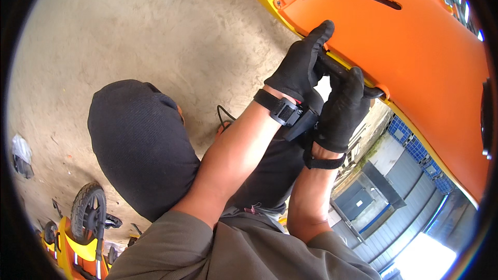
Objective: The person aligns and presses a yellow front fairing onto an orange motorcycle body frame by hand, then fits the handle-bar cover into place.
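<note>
At the lower-left edge of a broad, smooth orange plastic panel (384,46), beside its narrow yellow plastic rim (338,59): left hand (296,67) and right hand (341,109), both in black fabric gloves, near each other, with left thumb over the panel's face and other fingers curled toward its underside; cannot tell whether gripping. Best, probably, to load both hands evenly, follow the rim by touch, and avoid flexing the panel.

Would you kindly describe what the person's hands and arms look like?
The left hand and right hand wear black gloves. Over the left cuff sits a black strap with a rigid, dark buckle; the right has a plainer black band. Short grey-brown sleeves leave the forearms bare.
</note>
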`<state>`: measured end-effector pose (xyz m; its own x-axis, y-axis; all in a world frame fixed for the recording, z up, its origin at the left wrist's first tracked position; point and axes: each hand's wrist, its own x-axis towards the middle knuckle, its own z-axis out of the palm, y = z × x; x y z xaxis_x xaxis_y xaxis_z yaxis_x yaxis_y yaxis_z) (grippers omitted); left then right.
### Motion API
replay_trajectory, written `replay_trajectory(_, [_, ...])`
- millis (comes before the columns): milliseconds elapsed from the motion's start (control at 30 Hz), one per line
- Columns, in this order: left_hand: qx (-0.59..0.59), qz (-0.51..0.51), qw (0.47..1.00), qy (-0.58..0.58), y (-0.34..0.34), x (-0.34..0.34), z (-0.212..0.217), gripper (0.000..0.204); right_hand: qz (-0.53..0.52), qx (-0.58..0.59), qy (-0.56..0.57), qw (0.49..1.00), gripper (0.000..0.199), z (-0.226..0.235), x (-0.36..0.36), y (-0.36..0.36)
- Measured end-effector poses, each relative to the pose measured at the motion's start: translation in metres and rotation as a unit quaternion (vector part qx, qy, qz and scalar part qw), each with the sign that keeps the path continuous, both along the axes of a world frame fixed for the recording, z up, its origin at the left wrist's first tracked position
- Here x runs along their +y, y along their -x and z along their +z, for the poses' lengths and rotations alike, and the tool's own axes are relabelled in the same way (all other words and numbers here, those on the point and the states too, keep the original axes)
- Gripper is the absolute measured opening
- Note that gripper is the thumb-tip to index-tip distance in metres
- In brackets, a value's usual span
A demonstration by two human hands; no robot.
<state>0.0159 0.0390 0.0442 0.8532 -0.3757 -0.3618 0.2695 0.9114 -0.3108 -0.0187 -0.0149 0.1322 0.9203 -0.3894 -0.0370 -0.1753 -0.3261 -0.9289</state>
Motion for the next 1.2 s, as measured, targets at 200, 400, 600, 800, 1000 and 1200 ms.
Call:
replay_trajectory(200, [-0.055,0.017,0.998,0.039,0.0,0.006,-0.003,0.048,-0.005,-0.005,0.052,0.999,0.028,-0.006,-0.007,0.001])
replay_trajectory(400, [-0.077,0.009,0.994,0.071,-0.004,0.01,-0.007,0.048,0.041,0.063,0.036,0.997,0.037,0.0,-0.012,0.003])
replay_trajectory(600, [-0.064,-0.044,0.995,0.061,-0.011,0.013,-0.015,0.048,0.183,0.076,0.061,0.978,0.044,-0.008,-0.065,0.002])
replay_trajectory(800, [-0.084,-0.04,0.545,-0.833,-0.005,0.079,0.051,0.058,0.15,-0.016,0.036,0.988,0.017,-0.025,-0.087,-0.016])
replay_trajectory(1000, [-0.328,0.157,0.231,-0.903,0.009,0.038,0.079,0.085,0.25,-0.153,0.11,0.95,0.021,-0.046,-0.089,-0.031])
replay_trajectory(1200, [-0.357,0.061,0.186,-0.913,-0.011,0.034,0.08,0.092,0.193,-0.163,0.145,0.957,0.025,-0.059,-0.088,-0.032])
